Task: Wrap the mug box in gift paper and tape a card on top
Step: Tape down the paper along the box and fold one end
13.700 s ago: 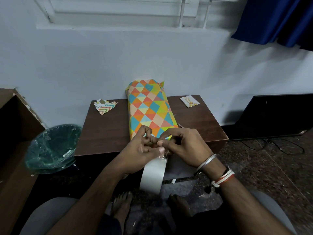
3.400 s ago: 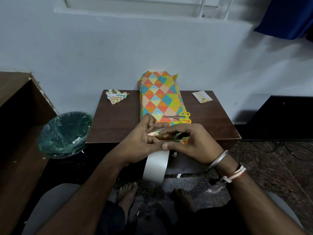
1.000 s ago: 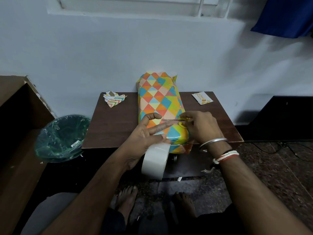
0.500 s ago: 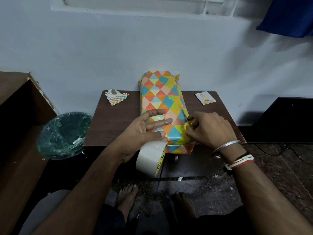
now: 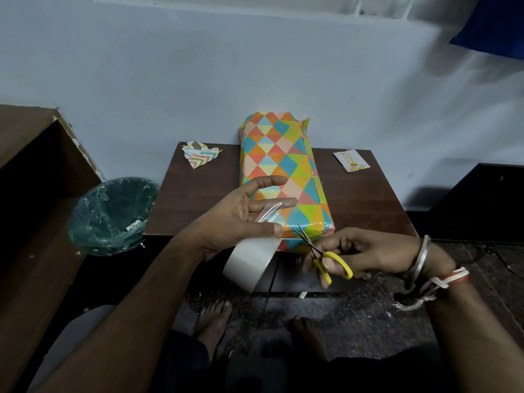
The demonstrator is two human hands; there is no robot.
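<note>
At the wrapped box's (image 5: 280,171) near end, the left hand's (image 5: 235,219) spread grip stretches tape (image 5: 269,212) from its roll (image 5: 249,262), while the right hand (image 5: 368,251) pinches open-bladed scissors (image 5: 320,251). Next, likely: snip just beside the roll.

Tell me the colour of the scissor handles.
Yellow; the scissors show best in the head view.

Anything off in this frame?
On the box, a paper flap sticks up at the far right corner, not folded flat. Its near end appears to overhang the table front edge. Loose scraps lie far left.
</note>
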